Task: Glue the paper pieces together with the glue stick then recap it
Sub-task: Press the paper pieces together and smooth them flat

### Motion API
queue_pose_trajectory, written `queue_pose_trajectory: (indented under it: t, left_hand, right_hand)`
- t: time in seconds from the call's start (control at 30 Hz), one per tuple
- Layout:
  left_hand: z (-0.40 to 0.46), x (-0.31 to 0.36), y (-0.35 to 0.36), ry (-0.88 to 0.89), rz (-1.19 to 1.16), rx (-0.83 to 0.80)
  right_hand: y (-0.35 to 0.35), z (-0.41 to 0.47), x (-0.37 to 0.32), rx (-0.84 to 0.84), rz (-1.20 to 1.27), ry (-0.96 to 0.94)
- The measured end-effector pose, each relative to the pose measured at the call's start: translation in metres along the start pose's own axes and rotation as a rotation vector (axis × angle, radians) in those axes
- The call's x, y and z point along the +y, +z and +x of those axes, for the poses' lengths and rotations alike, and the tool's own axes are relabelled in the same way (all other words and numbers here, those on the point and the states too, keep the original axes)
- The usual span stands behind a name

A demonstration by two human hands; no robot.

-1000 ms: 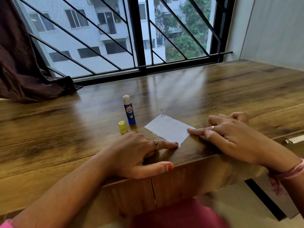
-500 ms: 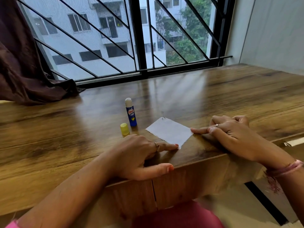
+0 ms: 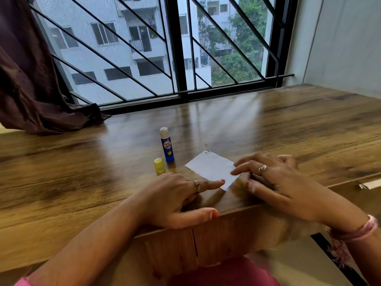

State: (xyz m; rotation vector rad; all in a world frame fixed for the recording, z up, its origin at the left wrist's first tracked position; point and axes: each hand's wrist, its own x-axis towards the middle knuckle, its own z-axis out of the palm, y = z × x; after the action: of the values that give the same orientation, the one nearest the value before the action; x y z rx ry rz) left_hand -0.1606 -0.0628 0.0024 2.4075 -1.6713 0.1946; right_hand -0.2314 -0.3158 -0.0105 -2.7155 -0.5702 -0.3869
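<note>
A white paper piece [image 3: 212,169] lies flat on the wooden desk [image 3: 288,129], a little below the middle of the frame and close to the desk's near edge. Whether it is one sheet or two already stacked cannot be told; only one outline shows. The left hand [image 3: 175,201] rests on the desk just left of it, fingers relaxed and mostly straight, one fingertip touching the paper's lower corner. The right hand [image 3: 274,182] sits at the paper's right side, fingers loosely spread, one fingertip on the right edge. Neither hand grips anything; both seem to be pressing or smoothing the sheet.

The glue stick [image 3: 167,145] stands upright just left of the paper's upper corner, its white glue tip exposed. Its yellow cap [image 3: 159,165] stands on the desk just beside the stick, to the lower left, apart from it.

Judging from this, the gluing looks done or nearly so: the stick has been set down uncapped and the hands are working the paper flat. What plainly remains is the recapping, picking up the cap and stick and fitting them together. A dark curtain [image 3: 24,79] hangs at the upper left beside the barred window [image 3: 177,48].
</note>
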Motion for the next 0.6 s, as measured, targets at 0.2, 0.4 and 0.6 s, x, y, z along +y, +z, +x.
queue_pose_trajectory:
  t: [0.2, 0.4, 0.6]
  left_hand:
    - [-0.003, 0.003, -0.005, 0.049, -0.036, 0.044]
    - [-0.011, -0.003, -0.011, 0.029, 0.068, 0.461]
    - [-0.018, -0.019, -0.012, -0.083, -0.042, 0.73]
  right_hand:
    - [0.006, 0.011, -0.016, -0.062, -0.116, -0.017]
    - [0.005, 0.028, -0.008, -0.053, -0.172, 0.01]
    - [0.001, 0.06, 0.006, -0.136, -0.215, 0.032]
